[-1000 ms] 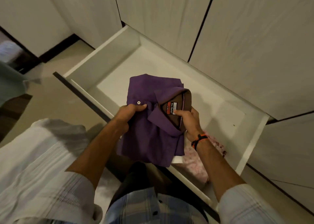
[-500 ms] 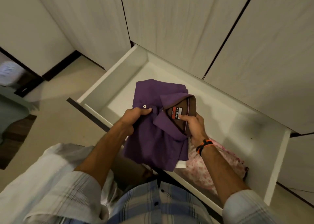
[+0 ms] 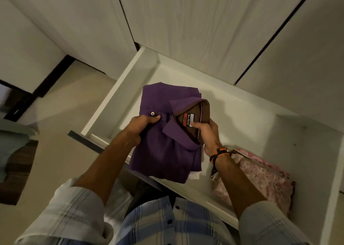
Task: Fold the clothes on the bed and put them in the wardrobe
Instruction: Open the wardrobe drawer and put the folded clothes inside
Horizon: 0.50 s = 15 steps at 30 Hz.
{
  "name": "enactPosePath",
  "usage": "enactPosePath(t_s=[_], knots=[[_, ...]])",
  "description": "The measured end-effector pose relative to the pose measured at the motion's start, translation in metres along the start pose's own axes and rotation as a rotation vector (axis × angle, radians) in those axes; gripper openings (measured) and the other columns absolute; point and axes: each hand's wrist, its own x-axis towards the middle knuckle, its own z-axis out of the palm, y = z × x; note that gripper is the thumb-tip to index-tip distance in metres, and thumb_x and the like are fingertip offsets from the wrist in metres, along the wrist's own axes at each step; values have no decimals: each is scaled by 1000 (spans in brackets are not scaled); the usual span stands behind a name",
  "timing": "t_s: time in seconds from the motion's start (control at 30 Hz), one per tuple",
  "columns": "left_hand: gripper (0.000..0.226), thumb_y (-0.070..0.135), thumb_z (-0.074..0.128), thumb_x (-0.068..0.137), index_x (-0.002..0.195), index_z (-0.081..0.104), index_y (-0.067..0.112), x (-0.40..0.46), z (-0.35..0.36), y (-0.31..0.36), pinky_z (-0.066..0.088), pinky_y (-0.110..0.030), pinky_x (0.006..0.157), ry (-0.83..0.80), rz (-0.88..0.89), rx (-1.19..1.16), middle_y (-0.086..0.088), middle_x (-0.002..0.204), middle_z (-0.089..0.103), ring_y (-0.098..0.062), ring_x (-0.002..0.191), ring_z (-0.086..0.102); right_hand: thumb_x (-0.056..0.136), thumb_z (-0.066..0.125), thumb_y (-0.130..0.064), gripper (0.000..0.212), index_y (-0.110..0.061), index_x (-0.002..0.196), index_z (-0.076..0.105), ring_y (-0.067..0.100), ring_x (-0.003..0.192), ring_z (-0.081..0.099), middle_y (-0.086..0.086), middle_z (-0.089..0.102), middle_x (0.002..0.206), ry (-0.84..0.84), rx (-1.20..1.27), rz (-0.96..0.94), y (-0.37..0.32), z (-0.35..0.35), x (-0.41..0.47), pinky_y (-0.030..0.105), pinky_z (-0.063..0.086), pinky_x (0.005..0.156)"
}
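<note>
A folded purple shirt with a brown inner collar and a label is held over the open white wardrobe drawer. My left hand grips its left edge by the white button. At the collar, my right hand holds the shirt with the thumb on the label. The shirt's near edge overhangs the drawer's front rail. A folded pink patterned garment lies in the drawer's right part, under my right forearm.
Pale wardrobe doors stand shut behind the drawer. Beige floor lies to the left, with a dark wooden piece and a bluish cloth at the left edge. The drawer's back and right parts show bare white bottom.
The view has shifted so the drawer sits further right and lower, showing more of the pink garment. Both hands keep the same hold on the purple shirt over the drawer.
</note>
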Motion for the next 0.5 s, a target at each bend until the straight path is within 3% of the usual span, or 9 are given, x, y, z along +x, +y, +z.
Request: enactPosePath(t_s=[0.27, 0.4, 0.5], knots=[[70, 29, 91, 52, 117, 69, 15, 98, -47, 47, 56, -46, 90, -99, -98, 141, -7, 106, 75, -29, 98, 71, 80, 68, 3, 34, -11, 111, 67, 24, 92, 69, 7, 73, 103, 191, 110, 134, 27, 70, 58, 33, 58, 74], [44, 13, 81, 75, 116, 68, 11, 140, -66, 57, 58, -42, 85, -66, -112, 164, -9, 105, 74, -28, 96, 71, 80, 69, 3, 37, -10, 114, 65, 27, 99, 69, 10, 72, 109, 247, 136, 188, 48, 102, 89, 38, 58, 81], [44, 10, 81, 75, 118, 67, 11, 167, -75, 57, 57, -41, 87, -55, -76, 177, -7, 108, 74, -26, 99, 70, 80, 70, 3, 39, -10, 116, 65, 28, 102, 68, 10, 72, 111, 271, 130, 194, 60, 115, 107, 41, 58, 87]])
